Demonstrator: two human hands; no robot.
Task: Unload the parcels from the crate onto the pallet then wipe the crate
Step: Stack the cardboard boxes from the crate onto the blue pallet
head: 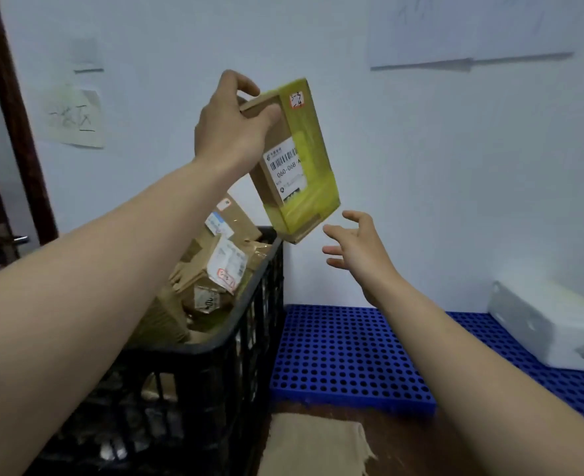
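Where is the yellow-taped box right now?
In the head view the yellow-taped box hangs mid-air at centre, gripped at its top by the left hand, above the right rim of the black crate, with the open right hand near its lower end.

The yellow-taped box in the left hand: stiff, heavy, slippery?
Probably stiff: the yellow-taped box shows straight edges though the left hand grips only its top end. Likely light, since one hand holds it tilted in the air. Its glossy tape may be slick; the open right hand could support the bottom.

Crate (215, 389), pallet (345, 355), cloth (311, 444) on floor (403, 439)
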